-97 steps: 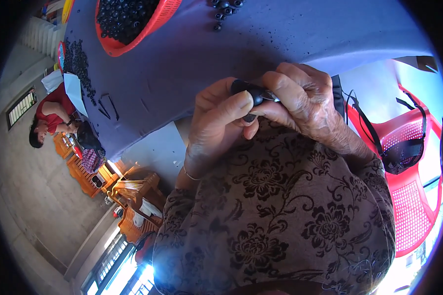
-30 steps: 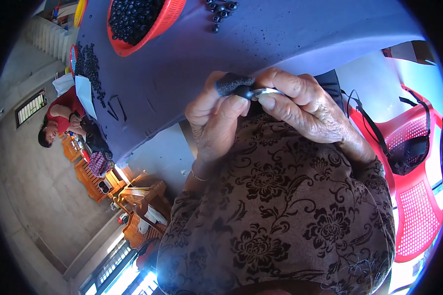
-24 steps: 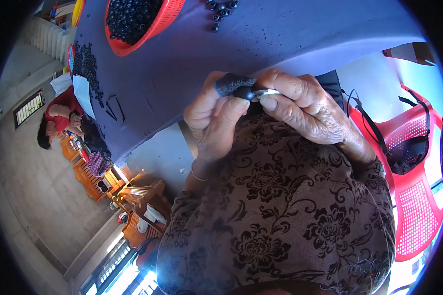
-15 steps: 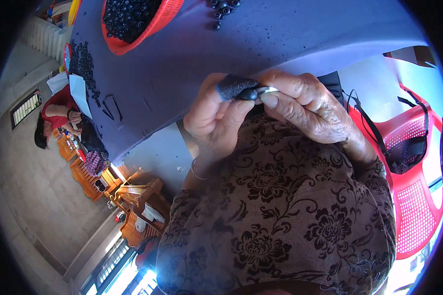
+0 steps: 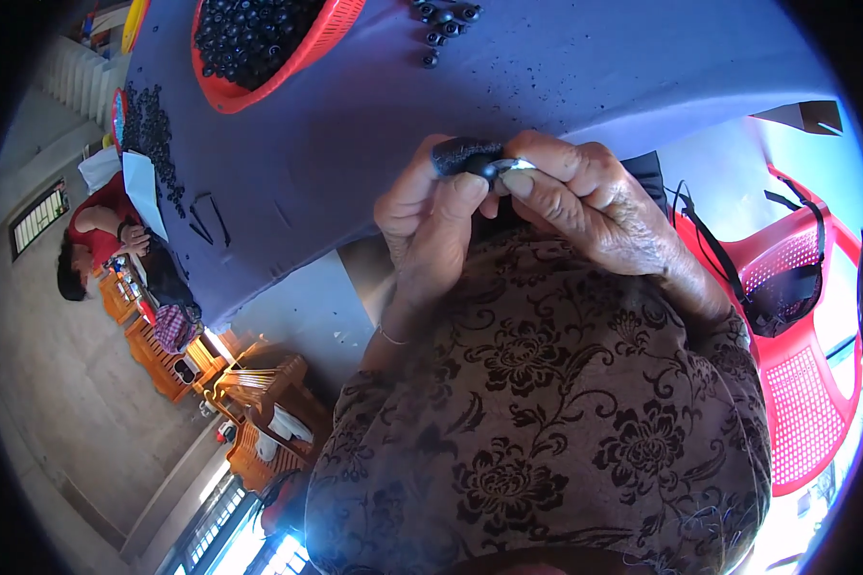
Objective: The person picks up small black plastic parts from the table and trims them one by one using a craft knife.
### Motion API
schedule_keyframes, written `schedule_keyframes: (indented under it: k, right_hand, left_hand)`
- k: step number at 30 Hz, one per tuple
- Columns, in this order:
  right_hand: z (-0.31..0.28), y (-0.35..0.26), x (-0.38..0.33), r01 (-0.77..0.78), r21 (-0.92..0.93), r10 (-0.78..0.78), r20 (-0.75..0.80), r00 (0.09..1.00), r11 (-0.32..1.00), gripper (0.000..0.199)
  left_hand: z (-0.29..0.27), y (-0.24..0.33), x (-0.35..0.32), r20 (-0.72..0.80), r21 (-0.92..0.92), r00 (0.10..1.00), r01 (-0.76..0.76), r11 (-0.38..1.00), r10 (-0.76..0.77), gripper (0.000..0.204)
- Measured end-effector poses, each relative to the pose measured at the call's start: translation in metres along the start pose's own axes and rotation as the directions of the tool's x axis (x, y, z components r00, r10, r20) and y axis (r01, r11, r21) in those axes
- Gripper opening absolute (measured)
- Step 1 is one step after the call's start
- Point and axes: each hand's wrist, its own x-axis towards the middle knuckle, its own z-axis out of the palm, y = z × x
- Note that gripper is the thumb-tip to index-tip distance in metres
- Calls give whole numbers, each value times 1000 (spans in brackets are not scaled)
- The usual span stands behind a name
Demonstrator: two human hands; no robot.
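Note:
My left hand [image 5: 431,225] and my right hand [image 5: 585,196] meet over the near edge of a table covered in purple cloth [image 5: 374,105]. Together they pinch a small black rubber part [image 5: 465,158] with a shiny metal piece [image 5: 510,166] at its right end. My left thumb and fingers wrap the black part. My right fingertips press on the metal end. A red basket [image 5: 259,43] full of small black parts stands at the far left of the table. A few loose black parts [image 5: 441,19] lie at the far edge.
A heap of black parts [image 5: 149,125] and white paper [image 5: 144,187] lie at the table's left end, where a person in red [image 5: 96,230] sits. A red plastic chair [image 5: 796,326] with a black strap stands to my right. Wooden furniture [image 5: 249,402] is lower left.
Both hands stayed together on the small part, with only slight finger shifts. The view moved a little, so the basket and table slid slightly in the picture.

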Motion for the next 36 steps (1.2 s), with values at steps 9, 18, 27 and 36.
schedule_keyframes:
  k: [9,18,27,36]
  right_hand:
    - [0,-5,2,-116,-10,116,54,992,993,19]
    - [5,-3,11,-235,339,263,-40,964,911,14]
    - [1,-10,28,-488,615,525,138,840,619,23]
    - [3,-11,29,-519,601,540,166,825,608,19]
  left_hand:
    - [-12,0,2,31,127,998,-67,990,63,14]
    - [-10,-6,1,-15,-184,997,70,980,-74,14]
    - [-16,-6,0,31,-209,998,56,976,-51,12]
    - [-17,-7,-1,44,-273,997,67,960,-57,14]
